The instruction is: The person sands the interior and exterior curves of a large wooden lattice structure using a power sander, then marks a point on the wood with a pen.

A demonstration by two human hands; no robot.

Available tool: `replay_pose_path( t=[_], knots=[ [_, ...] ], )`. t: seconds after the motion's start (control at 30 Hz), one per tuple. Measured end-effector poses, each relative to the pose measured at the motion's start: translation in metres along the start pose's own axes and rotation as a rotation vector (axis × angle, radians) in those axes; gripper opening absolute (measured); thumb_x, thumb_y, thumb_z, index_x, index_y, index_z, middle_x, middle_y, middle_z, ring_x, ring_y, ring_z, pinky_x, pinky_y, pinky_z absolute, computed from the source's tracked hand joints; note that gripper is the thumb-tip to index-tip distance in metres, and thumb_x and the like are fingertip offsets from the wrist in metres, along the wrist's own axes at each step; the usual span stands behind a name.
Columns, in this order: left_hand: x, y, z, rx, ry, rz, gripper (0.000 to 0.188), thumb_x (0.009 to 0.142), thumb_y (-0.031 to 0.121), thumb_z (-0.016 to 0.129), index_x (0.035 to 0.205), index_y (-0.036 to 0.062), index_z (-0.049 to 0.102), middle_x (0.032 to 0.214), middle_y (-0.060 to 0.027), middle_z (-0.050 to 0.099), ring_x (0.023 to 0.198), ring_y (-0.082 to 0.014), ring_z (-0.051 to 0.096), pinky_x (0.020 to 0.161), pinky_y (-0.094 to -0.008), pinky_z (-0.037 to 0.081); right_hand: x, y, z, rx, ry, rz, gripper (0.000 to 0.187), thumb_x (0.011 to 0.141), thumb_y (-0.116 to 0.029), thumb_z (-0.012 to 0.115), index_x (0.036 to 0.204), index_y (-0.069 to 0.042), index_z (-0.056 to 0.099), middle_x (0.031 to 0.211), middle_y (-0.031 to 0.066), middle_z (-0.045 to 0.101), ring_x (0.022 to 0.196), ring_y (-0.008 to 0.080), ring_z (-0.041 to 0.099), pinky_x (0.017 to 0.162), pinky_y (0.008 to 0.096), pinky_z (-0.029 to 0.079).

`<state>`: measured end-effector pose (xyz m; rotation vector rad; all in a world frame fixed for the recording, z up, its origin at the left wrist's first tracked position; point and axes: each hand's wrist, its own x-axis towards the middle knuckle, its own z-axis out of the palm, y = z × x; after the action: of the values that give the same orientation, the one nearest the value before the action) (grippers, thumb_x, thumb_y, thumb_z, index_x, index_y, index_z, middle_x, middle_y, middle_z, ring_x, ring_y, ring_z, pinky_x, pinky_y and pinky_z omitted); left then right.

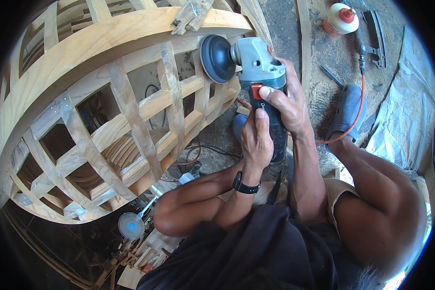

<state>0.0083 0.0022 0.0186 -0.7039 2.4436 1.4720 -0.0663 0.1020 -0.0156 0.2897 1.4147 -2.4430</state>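
Both my hands are on an angle grinder (261, 67) with a grey head, a dark body and a round black sanding pad (218, 59). My left hand (257, 140), with a black watch at its wrist, is closed around the lower body, thumb lying along it. My right hand (289, 104) grips the tool higher up, its thumb at the red switch (256, 92); its other fingers are partly hidden behind the tool. The pad stands beside the curved rim of a woven wooden lattice frame (145, 104); whether it touches the wood I cannot tell.
A scrap of wood (192, 15) lies on the frame's rim. At the upper right are a white-and-red bottle (341, 20) and an air tool (374, 41) with an orange hose (361, 92). Plastic sheeting (403, 111) spreads at right. A small fan (131, 225) stands below the frame.
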Motion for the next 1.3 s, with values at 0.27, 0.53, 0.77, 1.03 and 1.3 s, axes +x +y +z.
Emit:
replay_pose_path(
  t=[0.27, 0.53, 0.77, 1.03, 1.3],
  knots=[
    [-0.010, 0.007, -0.013, 0.066, 0.085, 0.077, 0.046, 0.104, 0.031, 0.040, 0.127, -0.0052, 0.056, 0.107, -0.0276, 0.062, 0.100, -0.0429, 0.061, 0.085, -0.0460, 0.046, 0.000, -0.014, 0.015, -0.091, -0.054, -0.129, 0.072, 0.076, -0.025, 0.073, 0.133, 0.004, 0.040, 0.109, 0.0166, 0.063, 0.101, 0.0228, 0.060, 0.093, 0.0357, 0.045],
    [-0.012, -0.011, -0.016, 0.328, 0.052, 0.112, 0.050, 0.105, 0.035, 0.038, 0.132, -0.0042, 0.053, 0.106, -0.0255, 0.062, 0.096, -0.0410, 0.060, 0.084, -0.0476, 0.045, -0.001, -0.015, 0.013, -0.054, -0.029, -0.048, 0.069, 0.078, -0.025, 0.073, 0.132, 0.003, 0.041, 0.106, 0.0147, 0.064, 0.097, 0.0221, 0.060, 0.091, 0.0355, 0.046],
    [-0.008, 0.004, -0.016, 0.039, -0.005, 0.006, 0.053, 0.106, 0.038, 0.034, 0.130, -0.0054, 0.053, 0.106, -0.0244, 0.062, 0.094, -0.0361, 0.061, 0.084, -0.0441, 0.045, -0.003, -0.010, 0.013, -0.117, -0.008, -0.089, 0.071, 0.079, -0.025, 0.074, 0.133, 0.003, 0.038, 0.106, 0.0165, 0.064, 0.098, 0.0233, 0.061, 0.091, 0.0356, 0.046],
    [-0.014, 0.019, -0.023, -0.024, 0.071, 0.109, 0.056, 0.108, 0.040, 0.030, 0.123, -0.0075, 0.056, 0.111, -0.0252, 0.062, 0.099, -0.0288, 0.060, 0.086, -0.0395, 0.044, -0.009, -0.032, 0.031, -0.061, -0.090, -0.126, 0.075, 0.077, -0.022, 0.075, 0.135, 0.003, 0.034, 0.111, 0.0187, 0.061, 0.103, 0.0254, 0.060, 0.094, 0.0378, 0.045],
    [-0.015, 0.020, -0.024, -0.005, 0.076, 0.093, 0.056, 0.108, 0.040, 0.030, 0.122, -0.0067, 0.057, 0.109, -0.0240, 0.063, 0.099, -0.0275, 0.060, 0.086, -0.0390, 0.045, -0.009, -0.033, 0.029, -0.087, -0.090, -0.132, 0.075, 0.078, -0.021, 0.074, 0.135, 0.003, 0.034, 0.111, 0.0177, 0.062, 0.104, 0.0239, 0.059, 0.095, 0.0369, 0.045]
  ],
)
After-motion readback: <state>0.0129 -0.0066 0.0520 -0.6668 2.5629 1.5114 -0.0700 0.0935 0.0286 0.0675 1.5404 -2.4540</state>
